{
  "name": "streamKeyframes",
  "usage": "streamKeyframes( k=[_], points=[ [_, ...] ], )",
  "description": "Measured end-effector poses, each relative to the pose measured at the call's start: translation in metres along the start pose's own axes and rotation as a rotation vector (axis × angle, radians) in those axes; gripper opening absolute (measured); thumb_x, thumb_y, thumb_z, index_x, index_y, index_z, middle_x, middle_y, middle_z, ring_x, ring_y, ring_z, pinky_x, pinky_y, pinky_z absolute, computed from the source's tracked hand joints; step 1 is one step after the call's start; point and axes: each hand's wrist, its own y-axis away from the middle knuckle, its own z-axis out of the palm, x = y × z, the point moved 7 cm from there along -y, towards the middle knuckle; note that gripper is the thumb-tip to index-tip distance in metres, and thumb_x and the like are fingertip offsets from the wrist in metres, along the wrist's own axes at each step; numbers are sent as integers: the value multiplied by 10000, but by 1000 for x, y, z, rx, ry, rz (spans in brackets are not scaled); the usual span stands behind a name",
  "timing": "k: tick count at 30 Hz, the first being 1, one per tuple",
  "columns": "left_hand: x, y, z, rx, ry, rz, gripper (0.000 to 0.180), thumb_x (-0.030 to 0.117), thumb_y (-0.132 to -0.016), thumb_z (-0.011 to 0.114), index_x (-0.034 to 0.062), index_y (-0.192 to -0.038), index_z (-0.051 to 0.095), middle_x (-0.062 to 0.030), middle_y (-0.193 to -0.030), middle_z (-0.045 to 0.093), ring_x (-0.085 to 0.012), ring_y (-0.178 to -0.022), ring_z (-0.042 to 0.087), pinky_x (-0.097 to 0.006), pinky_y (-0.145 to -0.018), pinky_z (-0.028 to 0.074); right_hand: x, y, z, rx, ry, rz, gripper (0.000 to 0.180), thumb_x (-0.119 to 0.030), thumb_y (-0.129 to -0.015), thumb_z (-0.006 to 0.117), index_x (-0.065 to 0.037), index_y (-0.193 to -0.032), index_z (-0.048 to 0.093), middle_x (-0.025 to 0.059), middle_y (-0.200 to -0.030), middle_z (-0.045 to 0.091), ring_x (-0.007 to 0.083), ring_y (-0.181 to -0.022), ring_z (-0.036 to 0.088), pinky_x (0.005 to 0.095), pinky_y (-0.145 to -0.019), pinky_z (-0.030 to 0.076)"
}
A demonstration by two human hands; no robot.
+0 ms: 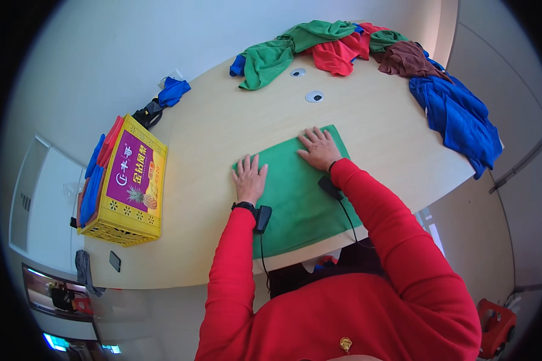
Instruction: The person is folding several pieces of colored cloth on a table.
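Both hands, the left point(249, 178) and the right point(320, 148), pressed flat with fingers spread on the green cloth point(295, 198), holding nothing; beyond the cloth lay a heap of cloths point(367, 51), left of it a yellow crate point(129, 183).

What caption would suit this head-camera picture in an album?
Both hands, left hand and right hand, press flat on a green cloth spread over a pale wooden table.

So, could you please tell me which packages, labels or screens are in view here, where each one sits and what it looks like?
Cardboard box: left end of the table, well left of the left hand; rectangular, yellow, with a purple printed panel and a pineapple picture; folded blue and red cloths beside it.
Phone: table's near-left edge, below the box; small, dark, flat, screen off.
No other labels or signs are readable as such.
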Motion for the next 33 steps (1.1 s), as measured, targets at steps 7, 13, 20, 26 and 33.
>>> streamKeyframes(
  k=[7,13,20,26,33],
  points=[
    [-41,30,2,-35,81,-187,648,538,-1015,382,165,-1542,339,-100,-1629,253,-327,-1500,201,-579,-1191,137,44,26,-6,13,45,111,625,-526,-1008,389,-166,-1519,384,90,-1587,340,326,-1483,256,508,-1193,205],
    [-57,68,-9,-82,49,-195,652,532,-1011,397,152,-1538,344,-130,-1617,267,-348,-1497,208,-604,-1176,169,56,58,-12,-104,43,127,648,-527,-996,418,-145,-1518,377,111,-1595,317,360,-1484,239,545,-1177,230],
    [24,138,-43,-55,84,-16,642,516,-1025,388,135,-1539,339,-151,-1620,248,-351,-1502,190,-596,-1180,153,-47,131,-35,-147,-70,-101,631,-462,-1002,464,-81,-1500,390,155,-1568,347,378,-1464,281,541,-1168,260],
    [63,179,-32,2,66,150,616,494,-1012,444,144,-1516,390,-148,-1603,293,-371,-1477,249,-579,-1187,176,-113,178,-18,-13,-135,-239,608,-456,-988,499,-93,-1472,442,139,-1543,394,359,-1460,298,530,-1177,251],
    [35,199,-28,4,70,65,601,493,-1024,417,151,-1516,394,-126,-1598,312,-348,-1478,255,-566,-1190,166,-41,202,-33,97,-2,-50,577,-460,-997,486,-143,-1478,450,99,-1552,399,337,-1459,307,506,-1191,233]
  ],
)
